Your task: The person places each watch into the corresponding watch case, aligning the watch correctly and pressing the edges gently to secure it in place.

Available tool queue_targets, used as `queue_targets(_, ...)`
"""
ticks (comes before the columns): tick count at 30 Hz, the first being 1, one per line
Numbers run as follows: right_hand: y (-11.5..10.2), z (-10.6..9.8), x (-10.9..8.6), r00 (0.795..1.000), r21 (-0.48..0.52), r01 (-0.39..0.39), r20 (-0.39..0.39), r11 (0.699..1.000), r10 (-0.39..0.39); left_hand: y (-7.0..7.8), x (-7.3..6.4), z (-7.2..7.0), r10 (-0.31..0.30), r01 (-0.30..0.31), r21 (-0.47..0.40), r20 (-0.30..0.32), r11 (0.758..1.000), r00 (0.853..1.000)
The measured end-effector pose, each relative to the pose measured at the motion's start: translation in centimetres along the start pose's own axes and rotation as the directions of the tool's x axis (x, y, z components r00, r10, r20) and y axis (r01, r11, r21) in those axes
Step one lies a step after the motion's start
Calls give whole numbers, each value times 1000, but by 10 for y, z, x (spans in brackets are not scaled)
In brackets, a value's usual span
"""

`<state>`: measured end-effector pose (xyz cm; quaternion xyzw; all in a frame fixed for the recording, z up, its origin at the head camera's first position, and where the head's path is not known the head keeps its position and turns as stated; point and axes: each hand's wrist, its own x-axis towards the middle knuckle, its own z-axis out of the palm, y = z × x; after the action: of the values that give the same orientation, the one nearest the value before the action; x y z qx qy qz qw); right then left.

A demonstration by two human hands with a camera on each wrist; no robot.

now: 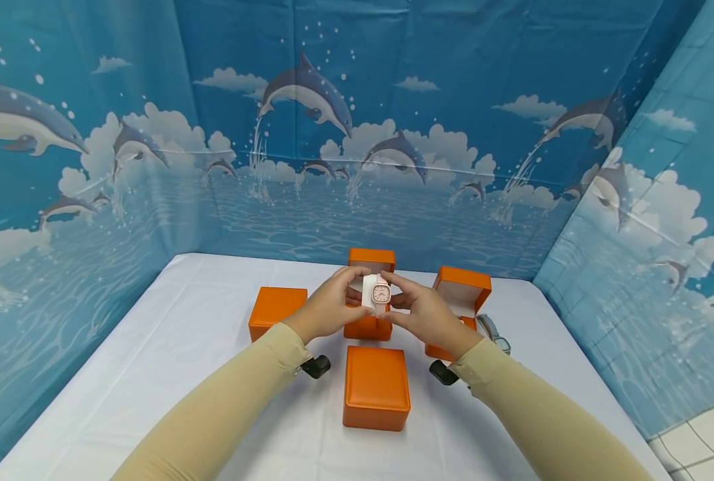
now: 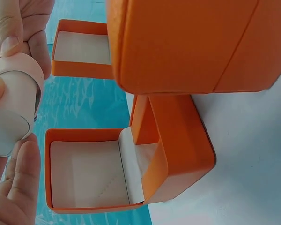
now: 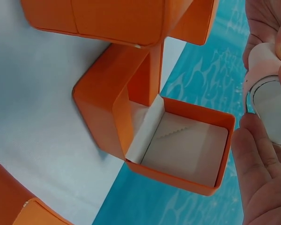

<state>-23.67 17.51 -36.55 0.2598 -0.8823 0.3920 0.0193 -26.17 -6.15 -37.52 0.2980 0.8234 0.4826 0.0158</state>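
Note:
A small watch with a pale pink strap [image 1: 381, 294] is wrapped round a white cushion [image 1: 368, 294], both held up in the head view. My left hand [image 1: 326, 304] grips the cushion from the left, between thumb and fingers. From the other side my right hand [image 1: 429, 310] holds the watch, thumb below and fingers above. Directly behind and under the hands stands an orange watch box [image 1: 371, 256] with its lid up; its inside looks bare in the left wrist view. The cushion's white end [image 3: 274, 110] shows in the right wrist view.
A closed orange box [image 1: 278, 306] stands left of the hands, and another closed box [image 1: 377, 381] sits nearer me. Behind my right wrist is a second box with a raised lid [image 1: 465, 288]. A metal-band watch [image 1: 492, 333] lies beside it on the white tablecloth [image 1: 200, 321].

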Motion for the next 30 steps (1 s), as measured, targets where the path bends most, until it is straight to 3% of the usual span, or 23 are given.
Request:
queue_targets(15, 0, 0, -2, 1000, -33, -9, -9, 999, 9, 0, 0, 1, -3, 3, -2, 5, 1000, 1000)
queue_targets(30, 0, -1, -1, 1000, -15, -3, -13, 1000, 3, -2, 2, -1, 47, -47, 1, 22, 999, 999)
